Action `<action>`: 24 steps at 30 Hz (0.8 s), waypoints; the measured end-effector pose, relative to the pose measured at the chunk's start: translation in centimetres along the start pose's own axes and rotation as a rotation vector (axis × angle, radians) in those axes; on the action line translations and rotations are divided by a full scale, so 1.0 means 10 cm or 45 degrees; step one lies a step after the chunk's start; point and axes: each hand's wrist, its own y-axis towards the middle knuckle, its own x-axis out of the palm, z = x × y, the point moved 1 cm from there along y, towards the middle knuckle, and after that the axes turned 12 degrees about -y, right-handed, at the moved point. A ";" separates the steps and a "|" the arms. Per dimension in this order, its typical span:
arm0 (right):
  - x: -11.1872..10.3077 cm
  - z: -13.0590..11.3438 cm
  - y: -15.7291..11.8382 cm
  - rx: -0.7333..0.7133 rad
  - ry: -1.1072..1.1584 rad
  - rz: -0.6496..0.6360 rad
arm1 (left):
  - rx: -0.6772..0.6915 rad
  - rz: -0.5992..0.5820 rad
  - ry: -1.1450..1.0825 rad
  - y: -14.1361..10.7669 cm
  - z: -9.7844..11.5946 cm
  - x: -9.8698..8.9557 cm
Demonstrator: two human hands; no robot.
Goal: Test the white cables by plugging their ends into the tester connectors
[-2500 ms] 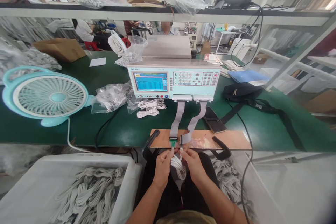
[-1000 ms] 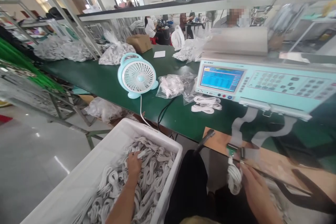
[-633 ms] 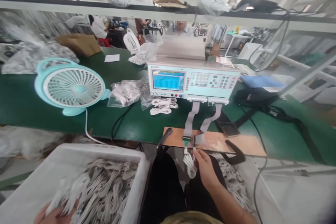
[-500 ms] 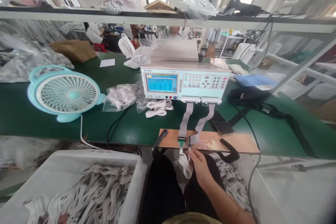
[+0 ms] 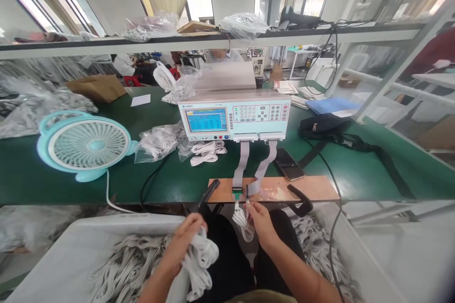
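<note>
My left hand (image 5: 183, 244) is closed round several coiled white cables (image 5: 201, 265), over the right edge of the left bin. At the edge of the wooden board (image 5: 273, 189), my right hand (image 5: 259, 220) pinches the end of a white cable. That cable's coil (image 5: 243, 223) hangs beside my fingers, its other end at a green connector board (image 5: 237, 194). Two grey ribbon cables (image 5: 242, 163) run from the connectors up to the tester (image 5: 236, 118), whose blue screen is lit.
White bins with coiled cables stand at left (image 5: 117, 220) and right (image 5: 350, 241). Black clamps (image 5: 209, 194) hold the board. A fan (image 5: 87, 144), a phone (image 5: 288, 164), a black bag (image 5: 325, 125) and bagged cables (image 5: 156, 142) lie on the green table (image 5: 124, 189). People sit beyond.
My left hand has come into view with coiled cables in it. My right hand stays at the connector. The whole view has shifted slightly.
</note>
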 end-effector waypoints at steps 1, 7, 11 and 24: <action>0.00 0.00 0.00 -0.009 -0.002 0.001 | -0.018 -0.135 -0.036 0.09 0.00 0.20; 0.00 0.00 0.02 -0.071 -0.065 0.038 | -0.148 -0.557 -0.175 0.44 0.01 0.87; 0.06 0.02 -0.05 -0.114 -0.110 0.056 | -0.137 -0.432 -0.162 0.46 -0.08 0.94; -1.41 -0.08 -0.47 -0.515 -1.379 0.412 | -0.303 -0.428 -0.068 0.21 -0.51 1.00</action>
